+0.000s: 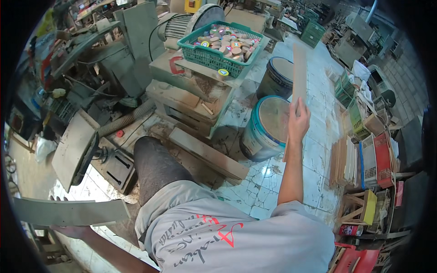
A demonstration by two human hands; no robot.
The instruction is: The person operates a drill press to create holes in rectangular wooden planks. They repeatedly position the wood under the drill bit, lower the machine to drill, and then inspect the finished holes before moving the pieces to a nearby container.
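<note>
Long, pale wooden slat [299,73], upright

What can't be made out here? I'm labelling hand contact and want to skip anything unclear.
All in the head view:
- Left hand: its fingers are hidden behind the grey board it holds.
- Right hand: seen from the back, so its grip on the wooden plank is hidden.
- Green basket: the round pieces inside are too small to identify.
- Blue-rimmed bucket: its contents are unclear.

Hands: two — left hand [73,231], right hand [298,122]
Wooden boards held: two — [68,212], [299,73]
Buckets: two — [266,127], [278,77]
Green basket of discs: one [214,57]
</note>
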